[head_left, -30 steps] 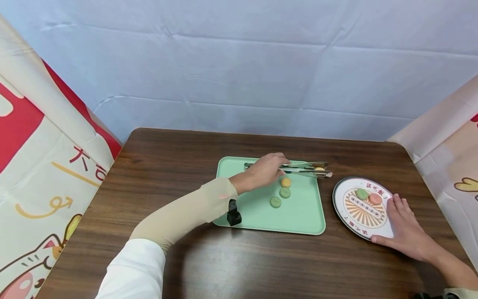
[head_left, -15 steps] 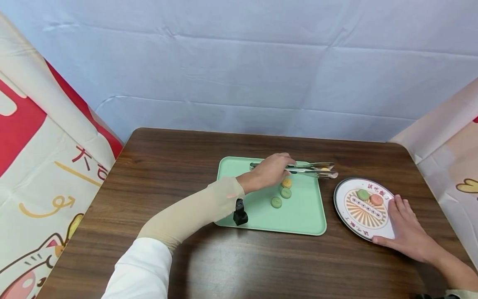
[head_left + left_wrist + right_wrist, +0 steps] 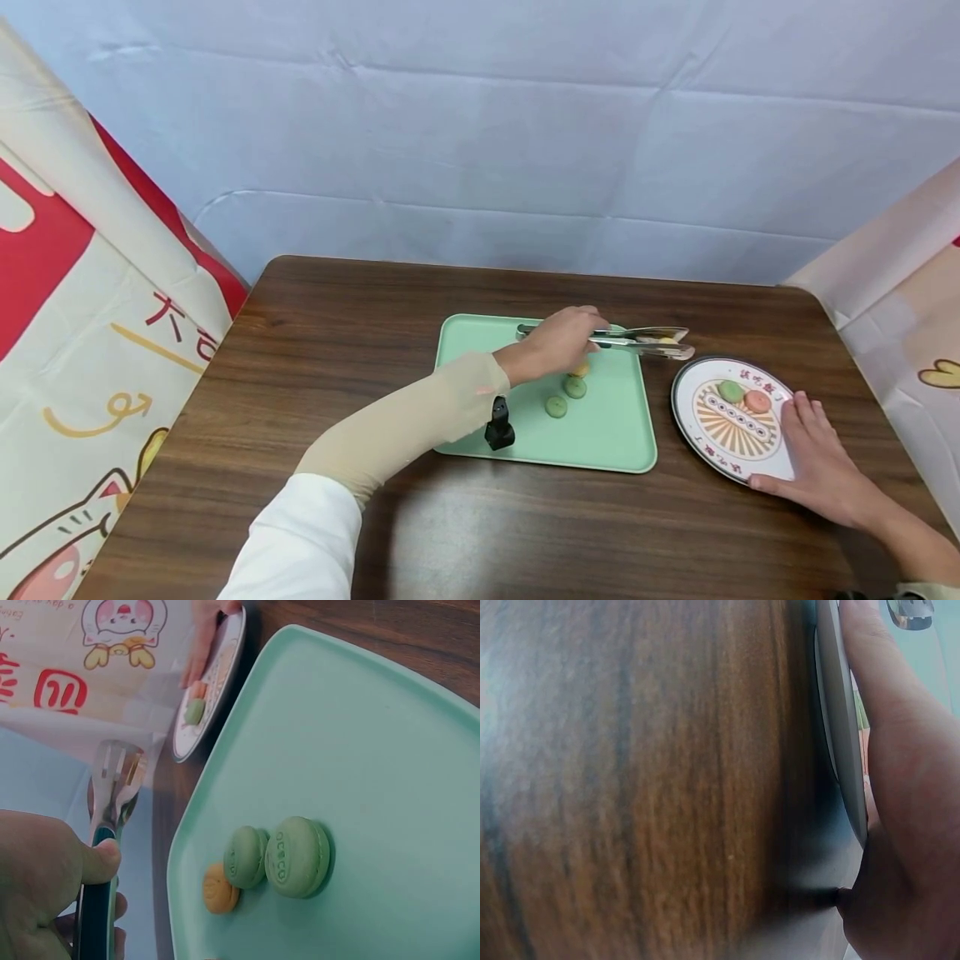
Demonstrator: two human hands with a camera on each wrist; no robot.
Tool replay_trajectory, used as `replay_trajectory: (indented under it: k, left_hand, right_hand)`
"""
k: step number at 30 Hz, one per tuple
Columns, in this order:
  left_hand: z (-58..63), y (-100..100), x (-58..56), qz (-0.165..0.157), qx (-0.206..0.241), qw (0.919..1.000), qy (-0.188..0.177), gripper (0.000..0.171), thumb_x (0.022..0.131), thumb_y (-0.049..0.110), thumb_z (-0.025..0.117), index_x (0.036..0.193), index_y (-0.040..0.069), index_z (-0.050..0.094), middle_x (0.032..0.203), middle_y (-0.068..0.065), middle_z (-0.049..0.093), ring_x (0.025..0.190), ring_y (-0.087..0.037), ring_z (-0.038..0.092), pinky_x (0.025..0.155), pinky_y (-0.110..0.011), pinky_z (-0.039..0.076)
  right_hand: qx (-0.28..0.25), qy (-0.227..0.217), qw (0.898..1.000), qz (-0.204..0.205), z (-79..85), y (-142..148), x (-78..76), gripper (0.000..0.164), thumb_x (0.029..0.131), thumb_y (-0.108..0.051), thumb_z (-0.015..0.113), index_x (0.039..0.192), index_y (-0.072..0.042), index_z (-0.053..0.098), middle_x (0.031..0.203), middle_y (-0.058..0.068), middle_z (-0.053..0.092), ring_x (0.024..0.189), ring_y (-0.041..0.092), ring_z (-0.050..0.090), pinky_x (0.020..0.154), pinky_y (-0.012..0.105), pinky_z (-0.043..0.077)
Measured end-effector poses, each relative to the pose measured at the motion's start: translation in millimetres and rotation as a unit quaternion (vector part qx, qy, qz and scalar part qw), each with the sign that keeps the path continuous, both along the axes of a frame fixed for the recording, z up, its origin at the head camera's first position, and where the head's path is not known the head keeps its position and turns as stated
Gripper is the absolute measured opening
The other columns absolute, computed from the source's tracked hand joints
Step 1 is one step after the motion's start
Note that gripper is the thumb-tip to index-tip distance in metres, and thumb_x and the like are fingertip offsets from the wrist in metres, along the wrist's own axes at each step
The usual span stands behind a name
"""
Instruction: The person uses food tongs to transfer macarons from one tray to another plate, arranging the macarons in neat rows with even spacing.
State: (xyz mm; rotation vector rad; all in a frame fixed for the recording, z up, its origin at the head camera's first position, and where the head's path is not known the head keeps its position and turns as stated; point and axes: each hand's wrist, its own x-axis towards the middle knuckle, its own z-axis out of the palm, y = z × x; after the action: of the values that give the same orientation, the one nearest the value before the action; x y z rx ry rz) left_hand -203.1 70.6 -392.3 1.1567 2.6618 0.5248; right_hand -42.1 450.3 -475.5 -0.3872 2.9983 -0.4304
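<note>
Left hand: the left hand has shifted rightward since a second ago, its fingers curled round the tongs with the thumb pressing the near arm.
Tongs: the tongs have travelled with it; their tips now reach past the tray's right edge, closer to the plate than before.
Held macaron: a yellow macaron sits between the tong tips, near the plate's left rim and apart from it in the head view; how high it is I cannot tell.
Right hand: the right hand rests on the plate's right rim as before, thumb spread well away from the straight fingers.
Plate: the printed white plate stays in place, bearing a green macaron and a pink macaron side by side on its far half.
Tray: the pale green tray holds three pieces in a slanting row: an orange-yellow macaron, then a farther green macaron, then a nearer green macaron.
Cover: the hand now partly hides the orange-yellow piece in the head view; a second ago it showed whole.
Table: tray and plate lie apart on the dark wooden table.
</note>
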Motion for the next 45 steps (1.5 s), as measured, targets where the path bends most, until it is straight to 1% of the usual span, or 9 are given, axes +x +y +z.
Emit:
replay_trajectory:
  k: [8, 15, 23, 29, 32, 35, 39, 42, 45]
  left_hand:
    - [1.0, 9, 1.0, -0.003, -0.016, 0.9999, 0.001, 0.042, 0.104, 0.019, 0.060, 0.146, 0.011, 0.057, 0.142, -0.003, 0.057, 0.129, -0.016, 0.055, 0.102, -0.021, 0.046]
    - [1.0, 18, 2.0, -0.010, -0.018, 0.9997, 0.013, 0.040, 0.104, 0.019, 0.061, 0.144, 0.013, 0.059, 0.144, 0.000, 0.057, 0.132, -0.014, 0.053, 0.106, -0.020, 0.042]
    - [1.0, 25, 5.0, -0.015, -0.023, 0.9995, 0.017, 0.041, 0.104, 0.019, 0.062, 0.144, 0.013, 0.059, 0.140, 0.001, 0.058, 0.125, -0.011, 0.057, 0.095, -0.016, 0.048]
    - [0.4, 36, 6.9, -0.018, -0.045, 0.9986, 0.019, 0.041, 0.104, 0.019, 0.062, 0.145, 0.016, 0.059, 0.137, 0.002, 0.058, 0.120, -0.009, 0.059, 0.088, -0.014, 0.049]
    - [0.1, 42, 8.2, -0.023, -0.053, 0.9980, 0.027, 0.041, 0.104, 0.017, 0.062, 0.144, 0.017, 0.059, 0.135, 0.004, 0.059, 0.117, -0.009, 0.060, 0.085, -0.014, 0.049]
    - [1.1, 49, 10.1, -0.026, -0.059, 0.9974, 0.032, 0.040, 0.104, 0.018, 0.061, 0.144, 0.018, 0.060, 0.133, 0.004, 0.060, 0.117, -0.010, 0.060, 0.085, -0.015, 0.050]
    - [1.9, 57, 12.9, -0.027, -0.072, 0.9965, 0.034, 0.039, 0.106, 0.016, 0.057, 0.145, 0.020, 0.059, 0.134, 0.005, 0.058, 0.119, -0.012, 0.058, 0.083, -0.017, 0.051]
    - [1.6, 61, 15.0, -0.022, -0.081, 0.9959, 0.034, 0.039, 0.107, 0.013, 0.052, 0.144, 0.022, 0.059, 0.133, 0.005, 0.058, 0.116, -0.012, 0.058, 0.078, -0.019, 0.052]
    - [0.5, 64, 16.7, -0.015, -0.088, 0.9954, 0.036, 0.038, 0.109, 0.011, 0.047, 0.143, 0.022, 0.060, 0.133, 0.005, 0.058, 0.114, -0.012, 0.057, 0.077, -0.020, 0.051]
  right_hand:
    - [-0.001, -0.009, 1.000, -0.006, 2.3, -2, 0.1, 0.129, 0.082, -0.044, 0.082, 0.148, 0.025, -0.004, 0.155, 0.045, -0.016, 0.147, 0.045, -0.027, 0.115, 0.035, -0.026]
    - [0.000, 0.000, 1.000, -0.001, -0.2, -1, -0.7, 0.129, 0.082, -0.044, 0.082, 0.149, 0.025, -0.005, 0.155, 0.044, -0.016, 0.147, 0.043, -0.027, 0.115, 0.033, -0.025]
    - [-0.002, 0.009, 1.000, 0.005, -1.2, 0, -0.2, 0.129, 0.082, -0.045, 0.082, 0.149, 0.024, -0.004, 0.156, 0.043, -0.016, 0.148, 0.042, -0.027, 0.115, 0.033, -0.025]
    - [-0.003, 0.015, 1.000, 0.007, -0.6, 1, 1.5, 0.129, 0.081, -0.044, 0.082, 0.150, 0.024, -0.004, 0.156, 0.044, -0.015, 0.148, 0.042, -0.027, 0.115, 0.032, -0.024]
    - [0.002, 0.013, 1.000, 0.005, 0.6, 2, 2.2, 0.130, 0.081, -0.045, 0.082, 0.150, 0.023, -0.004, 0.156, 0.044, -0.015, 0.148, 0.041, -0.027, 0.114, 0.030, -0.024]
    - [0.006, 0.010, 1.000, 0.003, 1.1, 2, 2.5, 0.130, 0.082, -0.045, 0.082, 0.150, 0.023, -0.005, 0.156, 0.044, -0.015, 0.148, 0.041, -0.027, 0.114, 0.030, -0.025]
    - [0.007, 0.009, 1.000, 0.004, 1.1, 2, 3.0, 0.130, 0.082, -0.045, 0.082, 0.150, 0.023, -0.005, 0.156, 0.044, -0.014, 0.148, 0.040, -0.027, 0.114, 0.030, -0.025]
    - [0.007, 0.009, 1.000, 0.004, 0.9, 2, 3.2, 0.130, 0.082, -0.045, 0.081, 0.150, 0.023, -0.005, 0.155, 0.045, -0.014, 0.148, 0.040, -0.028, 0.114, 0.030, -0.025]
    - [0.005, 0.012, 1.000, 0.006, 0.5, 2, 3.3, 0.130, 0.081, -0.045, 0.082, 0.150, 0.024, -0.005, 0.155, 0.045, -0.014, 0.148, 0.041, -0.027, 0.114, 0.029, -0.024]
